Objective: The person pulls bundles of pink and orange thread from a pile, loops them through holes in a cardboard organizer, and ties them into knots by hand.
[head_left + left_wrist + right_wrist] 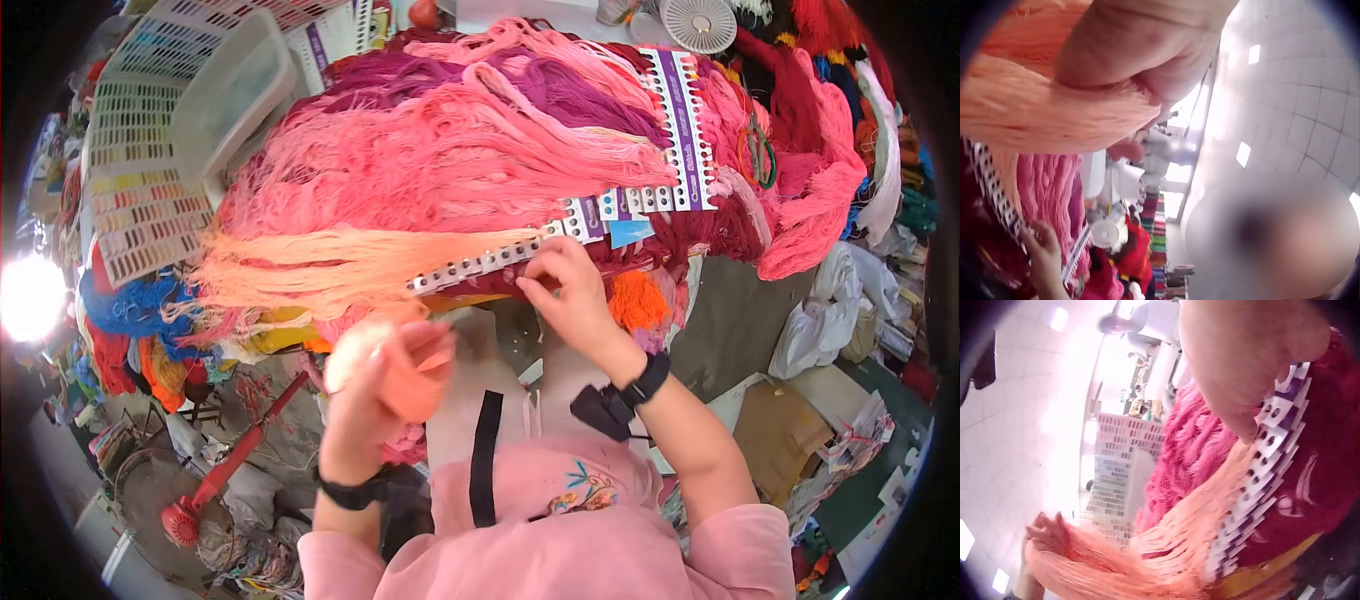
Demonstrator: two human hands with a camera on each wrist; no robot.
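Observation:
In the head view my left hand [365, 390] grips a folded bundle of orange thread [415, 375] near my lap; the left wrist view shows its fingers curled round the thread [1054, 119]. My right hand [575, 300] is at the right end of a row of white punched cards [480, 265], thumb and fingertips bent close to them. Peach threads [340, 265] spread leftward from the cards. In the right wrist view the fingertips of the right hand [1247, 369] touch the cards [1266, 440] where the peach thread starts; whether they pinch anything is hidden.
Pink and purple skeins [400, 150] cover the table behind the cards. A long punched card [685, 130] lies across them at the right. A clear plastic bin [235, 95] and a colour chart [140, 150] stand at the back left. A round white fan [700, 22] is at the back.

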